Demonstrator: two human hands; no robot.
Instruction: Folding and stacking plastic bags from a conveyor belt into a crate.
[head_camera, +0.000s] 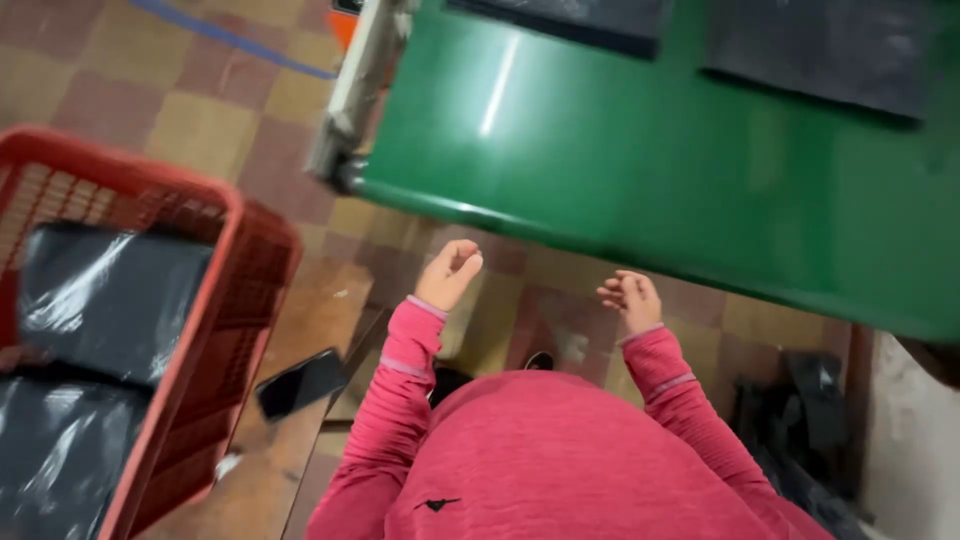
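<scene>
My left hand (449, 272) hangs in the air below the near edge of a green table (640, 160), fingers loosely curled, holding nothing. My right hand (631, 299) is a little to its right, also below the table edge, fingers loosely bent and apart, with nothing in it. Both arms wear pink sleeves. A red plastic crate (215, 310) stands to the left and holds dark packages wrapped in clear film (105, 300). Neither hand touches the crate or the table.
Dark flat sheets (830, 45) lie on the far part of the green table. A black phone (300, 383) rests on a wooden surface beside the crate. Black bags (800, 420) are piled on the chequered tile floor at the right.
</scene>
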